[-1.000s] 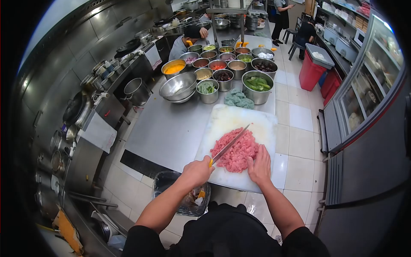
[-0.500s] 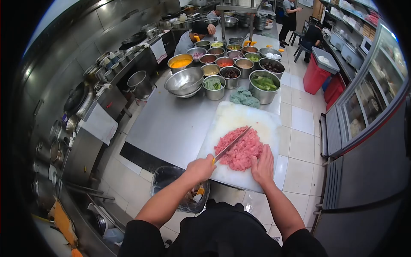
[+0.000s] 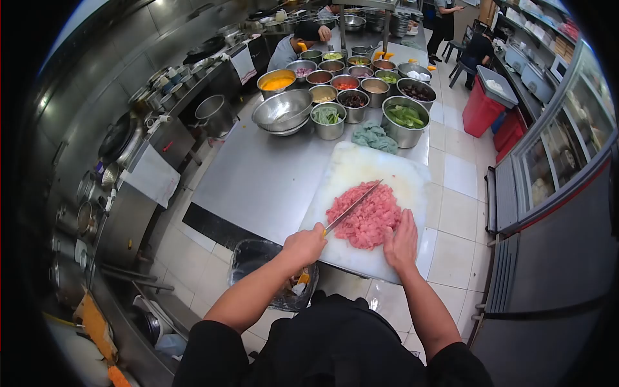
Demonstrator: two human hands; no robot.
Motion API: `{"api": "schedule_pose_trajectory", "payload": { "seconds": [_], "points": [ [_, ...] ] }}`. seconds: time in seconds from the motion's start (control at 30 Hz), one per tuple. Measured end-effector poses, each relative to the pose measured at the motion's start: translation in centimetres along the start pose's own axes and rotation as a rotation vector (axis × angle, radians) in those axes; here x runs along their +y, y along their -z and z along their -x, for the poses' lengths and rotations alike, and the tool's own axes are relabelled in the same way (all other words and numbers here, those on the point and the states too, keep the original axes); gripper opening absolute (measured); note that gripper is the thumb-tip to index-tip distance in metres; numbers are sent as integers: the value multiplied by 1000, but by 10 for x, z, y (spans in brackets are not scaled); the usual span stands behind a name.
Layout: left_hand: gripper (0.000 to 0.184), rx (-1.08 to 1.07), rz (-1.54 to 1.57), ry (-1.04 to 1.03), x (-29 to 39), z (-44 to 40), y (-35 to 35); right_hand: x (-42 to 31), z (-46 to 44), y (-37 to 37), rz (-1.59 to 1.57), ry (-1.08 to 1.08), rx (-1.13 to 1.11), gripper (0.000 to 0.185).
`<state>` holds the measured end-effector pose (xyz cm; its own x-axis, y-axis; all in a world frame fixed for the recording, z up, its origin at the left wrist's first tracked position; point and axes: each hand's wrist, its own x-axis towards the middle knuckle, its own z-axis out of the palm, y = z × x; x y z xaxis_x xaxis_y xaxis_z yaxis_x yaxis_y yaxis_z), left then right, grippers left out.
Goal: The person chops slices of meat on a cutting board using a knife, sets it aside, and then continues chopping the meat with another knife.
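My left hand (image 3: 305,248) is wrapped round the yellow handle of a long knife (image 3: 353,208). Its blade runs diagonally across a mound of chopped pink raw meat (image 3: 369,226), tip pointing away from me. On the meat's right side rests my right hand (image 3: 401,242), its fingers stretched out and touching the edge of the mound. Under the meat lies a white cutting board (image 3: 335,173) at the near right corner of the steel table.
Behind the board are a green cloth (image 3: 374,137), a pot of green peppers (image 3: 405,132), steel bowls (image 3: 282,111) and several containers of ingredients. A black bin (image 3: 248,261) stands below the table's near edge. Other people (image 3: 478,53) are farther back; a glass-door fridge (image 3: 561,135) is at right.
The camera view has shifted slightly, so the table and board sit a little higher and farther right. The knife stays across the meat, its blade now looking narrower.
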<state>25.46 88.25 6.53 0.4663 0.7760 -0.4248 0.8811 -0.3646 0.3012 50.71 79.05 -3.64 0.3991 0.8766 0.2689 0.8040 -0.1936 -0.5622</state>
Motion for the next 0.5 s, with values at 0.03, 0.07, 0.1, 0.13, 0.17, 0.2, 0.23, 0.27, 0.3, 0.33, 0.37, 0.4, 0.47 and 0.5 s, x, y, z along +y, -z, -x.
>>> {"api": "schedule_pose_trajectory", "payload": {
  "seconds": [0.03, 0.07, 0.1, 0.13, 0.17, 0.2, 0.23, 0.27, 0.3, 0.33, 0.37, 0.4, 0.47, 0.5],
  "points": [
    [34, -5, -21, -14, 0, -3, 8, -1, -2, 1, 2, -4, 9, 76],
    [34, -16, -39, -21, 4, 3, 17, -2, 0, 1, 3, -8, 8, 76],
    [34, 22, -18, -11, 9, 9, 24, -3, 0, 0, 1, -10, 10, 76],
    [34, 57, 5, 0, 15, 15, 29, -3, -1, -1, -1, -6, 12, 76],
    [34, 92, 27, 9, 18, 17, 31, -2, -1, -2, -2, -5, 15, 76],
    [34, 67, 17, 6, 10, 8, 21, -1, 0, -2, 0, -2, 17, 76],
    [34, 40, 7, 5, -6, -6, 0, -1, 2, -2, 1, -8, 9, 76],
    [34, 17, -3, 1, -5, -6, 2, -2, 3, -1, 4, -12, 5, 76],
    [34, 17, -9, -7, -5, -6, 6, -2, 0, 0, 7, -14, 6, 76],
    [34, 17, -20, -19, -5, -6, 12, -2, -3, 1, 11, -9, 16, 76],
    [34, 12, -26, -23, -1, 0, 20, -2, -2, 0, 15, -2, 17, 76],
    [34, 36, 5, -12, 1, 3, 20, -1, -1, -1, 19, 3, 16, 76],
    [34, 89, 69, 2, 7, 9, 13, 0, -2, -1, 16, -7, 13, 76],
    [34, 43, 43, 4, 3, 8, 7, -1, 0, -1, 16, -10, 7, 76]
  ]
}}
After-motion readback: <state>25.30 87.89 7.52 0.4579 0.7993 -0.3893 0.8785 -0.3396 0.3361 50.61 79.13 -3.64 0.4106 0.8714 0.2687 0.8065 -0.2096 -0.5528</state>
